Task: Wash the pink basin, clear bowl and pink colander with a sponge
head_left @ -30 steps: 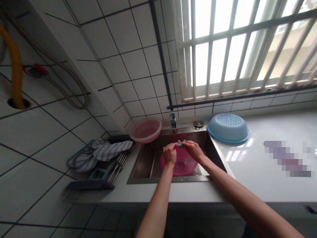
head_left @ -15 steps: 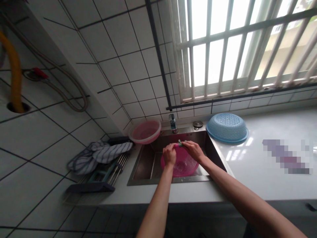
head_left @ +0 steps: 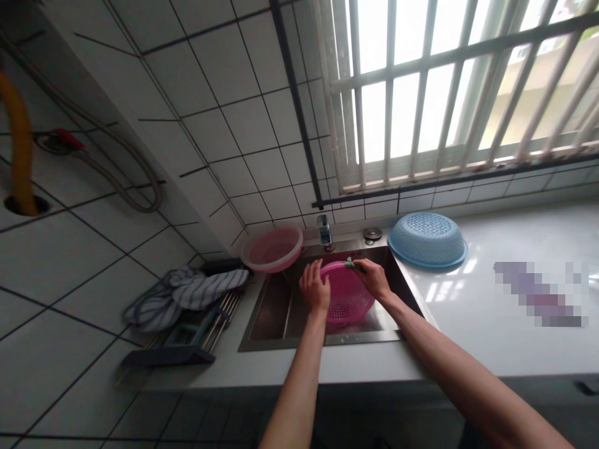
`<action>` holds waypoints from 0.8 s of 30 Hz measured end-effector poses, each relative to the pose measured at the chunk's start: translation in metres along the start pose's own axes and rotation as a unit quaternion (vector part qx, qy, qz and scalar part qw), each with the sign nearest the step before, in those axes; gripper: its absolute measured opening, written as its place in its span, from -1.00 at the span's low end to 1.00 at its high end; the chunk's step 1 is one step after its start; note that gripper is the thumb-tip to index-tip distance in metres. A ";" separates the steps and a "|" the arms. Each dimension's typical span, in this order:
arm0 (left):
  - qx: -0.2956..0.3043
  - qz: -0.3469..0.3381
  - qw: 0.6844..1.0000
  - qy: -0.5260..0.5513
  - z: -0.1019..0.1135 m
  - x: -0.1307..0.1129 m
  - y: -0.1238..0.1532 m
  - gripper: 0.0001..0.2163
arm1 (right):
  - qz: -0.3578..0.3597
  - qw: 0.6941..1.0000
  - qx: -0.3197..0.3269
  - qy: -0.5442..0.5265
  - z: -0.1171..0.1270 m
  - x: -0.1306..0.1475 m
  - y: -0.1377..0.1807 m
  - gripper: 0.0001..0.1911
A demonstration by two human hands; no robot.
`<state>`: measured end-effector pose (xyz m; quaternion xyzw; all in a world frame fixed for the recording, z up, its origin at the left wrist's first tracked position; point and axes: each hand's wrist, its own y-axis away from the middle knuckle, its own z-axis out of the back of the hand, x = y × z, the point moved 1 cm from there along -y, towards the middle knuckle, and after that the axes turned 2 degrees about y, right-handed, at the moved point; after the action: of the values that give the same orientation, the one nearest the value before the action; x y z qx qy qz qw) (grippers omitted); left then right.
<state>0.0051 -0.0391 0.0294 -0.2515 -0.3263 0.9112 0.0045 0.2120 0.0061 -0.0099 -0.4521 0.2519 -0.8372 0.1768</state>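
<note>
A bright pink perforated basket (head_left: 347, 296) is tilted up on its side inside the steel sink (head_left: 274, 308). My left hand (head_left: 314, 289) grips its left rim with the fingers curled. On the basket's upper right rim, my right hand (head_left: 374, 278) is closed on a small greenish cloth (head_left: 350, 264), pressing it against the rim. Just behind the basket stands the short tap (head_left: 324, 230).
A pale pink bowl (head_left: 272, 247) rests on the sink's back left corner. A blue perforated basket (head_left: 427, 239) lies upside down on the white counter (head_left: 472, 312) to the right. A striped towel (head_left: 187, 292) lies over a metal rack (head_left: 206, 327) on the left. Tiled wall and barred window behind.
The pink basket has been tipped from lying flat to standing more on its edge. My left hand shifted to its left rim and my right hand with the cloth moved up the rim.
</note>
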 end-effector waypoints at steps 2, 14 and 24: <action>0.058 -0.038 0.997 0.030 -0.004 -0.006 0.001 -0.69 | 0.043 0.998 0.032 0.017 -0.004 0.015 0.001 -0.77; 0.005 0.060 0.995 0.077 -0.001 0.018 -0.002 -0.82 | 0.022 0.998 0.014 0.060 0.003 0.000 0.000 -0.73; -0.059 0.127 0.987 0.082 0.005 0.027 -0.003 -0.82 | 0.000 0.999 0.023 0.042 -0.002 -0.002 0.000 -0.77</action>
<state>-0.0213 -0.0352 0.0228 -0.3641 -0.3438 0.8599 -0.0993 0.2114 0.0073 -0.0119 -0.4129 0.2397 -0.8609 0.1761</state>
